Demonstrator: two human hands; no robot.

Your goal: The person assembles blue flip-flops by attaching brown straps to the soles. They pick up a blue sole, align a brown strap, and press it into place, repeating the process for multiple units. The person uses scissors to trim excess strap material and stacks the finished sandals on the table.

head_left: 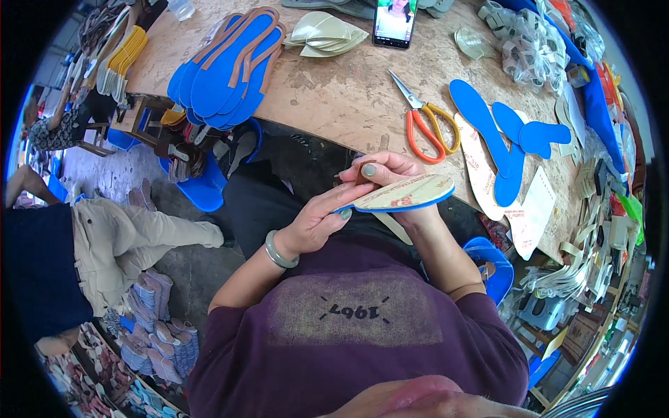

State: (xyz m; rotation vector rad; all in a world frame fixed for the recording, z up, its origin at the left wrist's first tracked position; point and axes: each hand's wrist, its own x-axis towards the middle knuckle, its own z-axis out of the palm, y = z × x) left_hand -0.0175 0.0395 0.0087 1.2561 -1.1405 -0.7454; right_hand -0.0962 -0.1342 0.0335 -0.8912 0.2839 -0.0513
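In front of my chest I hold a blue insole (408, 195) level, its cream printed backing facing up and its blue side showing along the rim. My left hand (315, 219) is closed on the narrow left end, with the thumb on top. My right hand (394, 167) comes round the far side. Its thumb and fingers pinch a small brown strip (364, 171) at the insole's far edge, and the left fingertips lie close to it. How far the strip is joined to the insole is hidden by my fingers. Beyond my hands, open-bladed scissors (426, 124) with orange and yellow handles lie on the table.
Brown-edged blue insoles (221, 87) overlap on the wooden table (313, 97) at left. Loose blue insoles (481, 115) and a cream sheet piece (534, 209) lie right. Pale curved pieces (324, 35) and a phone (394, 24) sit behind. A co-worker (125, 230) is at left.
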